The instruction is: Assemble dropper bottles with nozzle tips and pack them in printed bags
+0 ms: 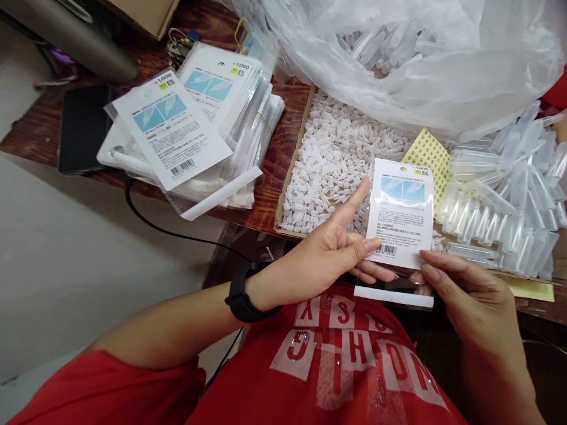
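Between my two hands is a clear plastic bag (394,289) with a white printed card (401,215) inside and a white strip along its near edge. My left hand (343,245) grips the bag's left side between thumb and fingers, its index finger stretched out along the edge. The lower right corner is pinched by the thumb and fingers of my right hand (460,286). Beyond the bag lies a shallow cardboard box (280,219) full of small white plastic tips (328,159). Clear plastic tubes (522,195) are heaped on the right.
Carded bags (172,130) lie piled at the left on the wooden table (283,139), beside a black phone-like slab (84,130) and keys (179,44). A large translucent plastic bag (411,100) holding more tubes overhangs the box. A yellow patterned paper (427,156) lies near the tubes.
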### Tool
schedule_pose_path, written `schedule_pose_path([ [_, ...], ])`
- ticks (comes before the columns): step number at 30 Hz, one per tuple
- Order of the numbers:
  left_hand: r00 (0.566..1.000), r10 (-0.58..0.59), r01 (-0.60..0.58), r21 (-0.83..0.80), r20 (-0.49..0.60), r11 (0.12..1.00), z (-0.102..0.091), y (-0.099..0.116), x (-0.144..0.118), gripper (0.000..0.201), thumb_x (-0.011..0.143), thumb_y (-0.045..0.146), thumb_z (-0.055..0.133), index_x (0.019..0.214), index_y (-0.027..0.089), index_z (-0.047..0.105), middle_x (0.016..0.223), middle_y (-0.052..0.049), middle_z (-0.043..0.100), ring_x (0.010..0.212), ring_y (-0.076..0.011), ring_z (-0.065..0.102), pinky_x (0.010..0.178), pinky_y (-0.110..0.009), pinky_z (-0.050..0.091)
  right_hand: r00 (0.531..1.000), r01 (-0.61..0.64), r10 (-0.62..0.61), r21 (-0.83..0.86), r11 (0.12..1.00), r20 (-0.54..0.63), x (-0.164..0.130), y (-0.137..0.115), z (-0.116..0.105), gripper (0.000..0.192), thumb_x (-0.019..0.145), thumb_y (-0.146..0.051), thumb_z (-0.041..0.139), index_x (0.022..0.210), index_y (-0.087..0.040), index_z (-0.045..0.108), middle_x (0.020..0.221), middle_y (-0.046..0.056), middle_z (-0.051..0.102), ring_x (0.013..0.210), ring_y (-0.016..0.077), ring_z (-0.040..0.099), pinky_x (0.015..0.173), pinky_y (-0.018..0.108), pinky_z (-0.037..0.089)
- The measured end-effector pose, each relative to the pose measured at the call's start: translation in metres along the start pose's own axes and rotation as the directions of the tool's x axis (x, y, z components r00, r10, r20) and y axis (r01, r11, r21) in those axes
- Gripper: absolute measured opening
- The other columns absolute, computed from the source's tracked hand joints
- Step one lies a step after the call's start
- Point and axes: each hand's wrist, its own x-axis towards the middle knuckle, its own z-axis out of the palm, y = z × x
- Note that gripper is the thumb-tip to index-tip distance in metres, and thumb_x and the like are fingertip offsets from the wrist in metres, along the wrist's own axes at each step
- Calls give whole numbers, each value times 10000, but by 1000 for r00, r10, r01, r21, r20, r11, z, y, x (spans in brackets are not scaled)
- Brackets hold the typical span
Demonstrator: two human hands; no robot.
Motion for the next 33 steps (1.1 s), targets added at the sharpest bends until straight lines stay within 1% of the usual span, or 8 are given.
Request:
schedule_pose_path([
  [4, 997, 63, -59, 95, -35, 994, 6, 6, 1, 765, 1070, 314, 669, 1725, 394, 282, 915, 8, 847, 977, -220, 842, 880, -290, 635, 949, 262, -308, -372, 890, -67, 0, -10, -2, 218, 968, -267, 783, 1175, -327, 813, 991, 30, 778, 841, 188, 732, 741, 350, 625],
  [6, 995, 78, -71, 120, -57, 990, 10, 8, 3, 652, 1059, 311, 676, 1666, 368, 448, 1008, -10, 853, 981, -217, 835, 874, -280, 630, 864, 468, -498, -491, 735, 78, 4, -20, 1, 214, 946, -219, 803, 1139, -312, 792, 988, 32, 735, 874, 198, 703, 775, 373, 583],
  [8, 995, 85, -78, 124, -57, 989, 13, 9, 4, 611, 1051, 315, 678, 1633, 372, 504, 1056, -6, 841, 950, -210, 821, 856, -286, 626, 768, 629, -574, -498, 596, 283, 9, -29, 6, 189, 939, -210, 814, 1105, -279, 754, 940, 24, 715, 840, 192, 677, 769, 378, 547],
  [11, 992, 121, -108, 206, -49, 973, 18, 10, 5, 548, 1054, 328, 666, 1591, 382, 565, 743, 49, 725, 671, -143, 682, 736, -260, 564, 672, 734, -591, -510, 449, 447, 17, -36, 16, 175, 955, -212, 801, 1101, -232, 707, 930, 28, 735, 839, 193, 661, 776, 381, 515],
  [15, 988, 127, -103, 242, -88, 965, 22, 11, 7, 525, 1061, 287, 630, 1580, 357, 588, 569, 86, 495, 541, -113, 440, 648, -248, 437, 648, 749, -550, -572, 334, 527, 22, -39, 20, 155, 985, -212, 764, 1127, -201, 703, 965, 52, 744, 896, 224, 664, 806, 405, 481],
  [23, 996, -14, 15, 14, -87, 1000, 23, 7, 15, 705, 1037, 243, 653, 1691, 278, 394, 703, 49, 673, 645, -133, 628, 770, -297, 553, 642, 753, -484, -610, 248, 595, 22, -55, 22, 68, 1047, -206, 659, 989, -180, 682, 870, 54, 678, 832, 239, 586, 758, 411, 406],
  [28, 986, -110, 96, -111, -125, 989, 17, 8, 18, 871, 1013, 214, 713, 1740, 336, 249, 792, 19, 744, 685, -141, 713, 712, -266, 591, 607, 777, -462, -604, 176, 646, 21, -54, 22, 145, 1069, -151, 567, 981, -180, 679, 876, 61, 664, 822, 234, 547, 735, 394, 396],
  [33, 975, -176, 153, -157, -139, 976, 14, 6, 21, 651, 1008, 159, 703, 1618, 299, 523, 989, -45, 804, 756, -133, 745, 679, -228, 616, 543, 838, -450, -494, 233, 709, 17, -50, 14, 220, 1085, -117, 472, 1046, -172, 680, 932, 62, 708, 796, 213, 592, 744, 383, 485],
])
